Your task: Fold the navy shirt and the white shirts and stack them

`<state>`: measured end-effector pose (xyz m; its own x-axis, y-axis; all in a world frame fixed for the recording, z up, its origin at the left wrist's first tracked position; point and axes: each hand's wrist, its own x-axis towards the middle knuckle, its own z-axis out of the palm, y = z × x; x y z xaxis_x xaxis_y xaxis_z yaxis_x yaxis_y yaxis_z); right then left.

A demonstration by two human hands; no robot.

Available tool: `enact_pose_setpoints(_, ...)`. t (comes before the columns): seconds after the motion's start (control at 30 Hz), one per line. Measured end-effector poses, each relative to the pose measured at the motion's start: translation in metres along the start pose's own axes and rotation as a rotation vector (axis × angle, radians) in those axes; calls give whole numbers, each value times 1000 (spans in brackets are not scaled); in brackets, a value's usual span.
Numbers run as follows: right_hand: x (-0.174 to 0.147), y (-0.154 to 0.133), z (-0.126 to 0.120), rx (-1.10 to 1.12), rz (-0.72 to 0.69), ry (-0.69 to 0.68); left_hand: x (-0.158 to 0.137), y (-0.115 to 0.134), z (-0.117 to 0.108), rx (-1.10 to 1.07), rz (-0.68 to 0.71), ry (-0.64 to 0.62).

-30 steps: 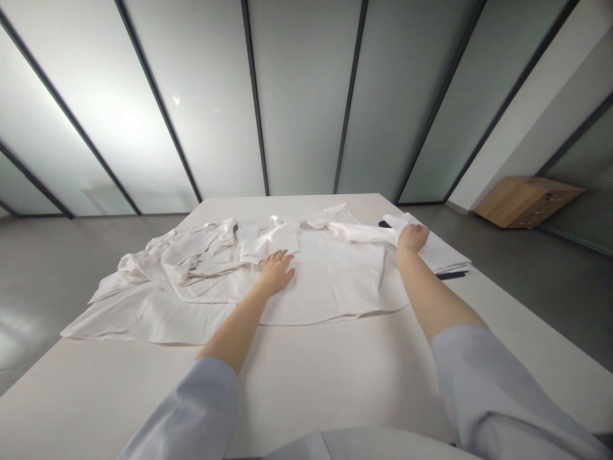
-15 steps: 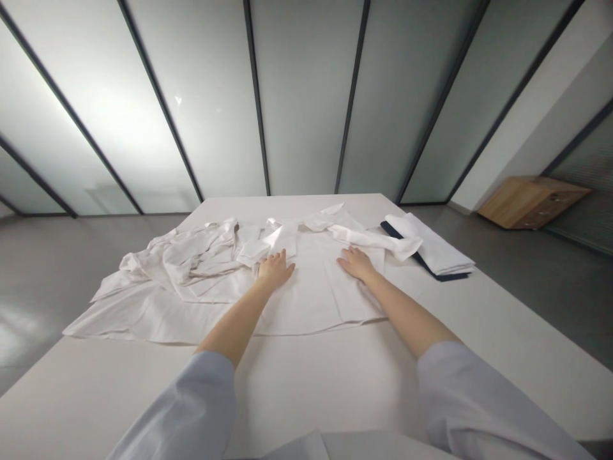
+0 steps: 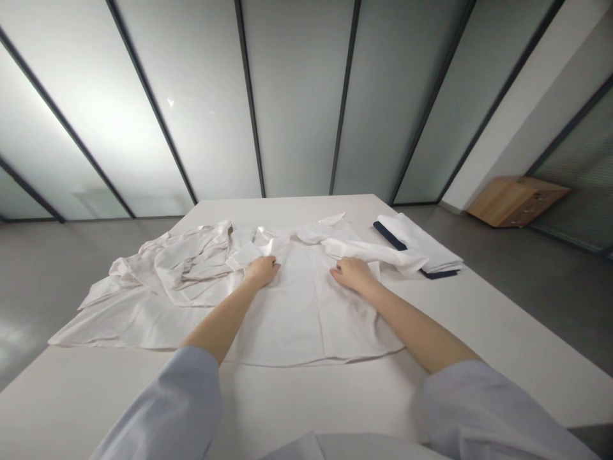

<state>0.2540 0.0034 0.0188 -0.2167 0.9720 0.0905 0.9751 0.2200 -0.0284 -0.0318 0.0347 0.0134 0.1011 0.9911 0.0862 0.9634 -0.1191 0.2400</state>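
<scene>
- Bright glare blooms on the frosted panels (image 3: 115, 115) beyond my left hand (image 3: 262, 271); past my right hand (image 3: 353, 275) they dim.
- Soft shadows lie on the table (image 3: 316, 399) below my hands.
- Edge distortion skews the wooden cabinet (image 3: 517, 201) well right of both.

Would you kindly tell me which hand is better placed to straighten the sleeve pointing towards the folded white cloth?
Probably the right hand: it is close beside that sleeve, while the left hand is farther away, across the white garment.

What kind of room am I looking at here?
Probably an office or similar indoor workspace: tall frosted-looking glass panels line the far side, a large white table stands before them, and a wooden cabinet sits at the right.
</scene>
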Motion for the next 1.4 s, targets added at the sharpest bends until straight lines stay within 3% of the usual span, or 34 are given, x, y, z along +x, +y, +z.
enact_pose_setpoints(0.07,11,5,-6,-21,45,104,2,-11,-5,-291,-66,122)
enact_pose_setpoints(0.17,29,19,-10,-65,122,248,10,-30,-17,-875,-311,469)
enact_pose_setpoints(0.23,40,31,-8,-62,160,211,17,-44,-29,-1219,-508,685)
enact_pose_setpoints(0.3,47,45,-3,2,199,121,26,-60,-41,-1452,-641,821)
enact_pose_setpoints(0.4,54,65,5,252,253,105,34,-80,-57,-1468,-686,988)
enact_pose_setpoints(0.47,56,80,6,481,300,205,32,-84,-62,-1300,-678,1110)
enact_pose_setpoints(0.53,59,96,2,682,392,355,25,-75,-62,-1030,-551,1182)
enact_pose_setpoints(0.6,60,115,-9,788,525,572,14,-54,-56,-692,-244,1092)
enact_pose_setpoints(0.7,61,142,-34,708,720,1025,1,-11,-38,-246,265,641)
enact_pose_setpoints(0.77,60,151,-50,560,725,1283,-1,12,-23,-84,416,342)
enact_pose_setpoints(0.83,57,147,-60,429,577,1367,3,25,-8,6,403,136)
enact_pose_setpoints(0.9,56,130,-59,353,345,1228,8,27,6,57,315,18)
enact_pose_setpoints(1.0,53,90,-34,264,34,699,15,20,21,102,201,-65)
enact_pose_setpoints(1.07,51,66,-10,184,-54,384,16,15,24,125,159,-102)
enact_pose_setpoints(1.13,47,50,11,106,-17,177,15,13,25,145,143,-134)
enact_pose_setpoints(1.27,41,40,30,25,45,-7,8,15,20,194,138,-167)
enact_pose_setpoints(1.4,32,37,20,13,16,-65,-5,17,11,247,107,-132)
